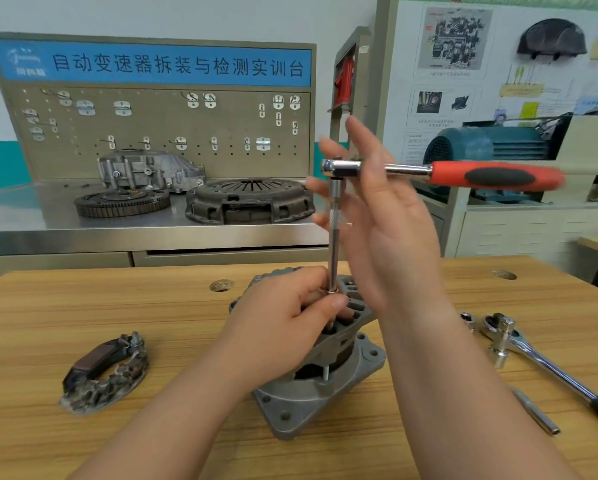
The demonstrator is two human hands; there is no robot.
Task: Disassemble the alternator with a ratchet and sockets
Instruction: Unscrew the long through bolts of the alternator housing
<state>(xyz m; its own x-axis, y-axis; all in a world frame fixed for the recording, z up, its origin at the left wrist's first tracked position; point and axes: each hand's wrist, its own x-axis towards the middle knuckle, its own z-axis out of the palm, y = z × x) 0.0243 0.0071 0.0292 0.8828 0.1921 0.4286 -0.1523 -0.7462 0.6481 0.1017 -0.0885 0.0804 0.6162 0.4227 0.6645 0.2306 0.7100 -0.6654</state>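
Pinching the extension (pixel 333 237) at its foot with left hand (pixel 290 317), keeping it seated in the alternator (pixel 325 386), upright mid-table (pixel 83 306); bolt probably hidden under the fingers. Holding right hand (pixel 387 216) spread flat against the ratchet (pixel 491 174), clasping nothing, merely steadying.

Wooden table (pixel 117 306), steel bench (pixel 83 233), pegboard (pixel 186 133), poster wall (pixel 498 81)
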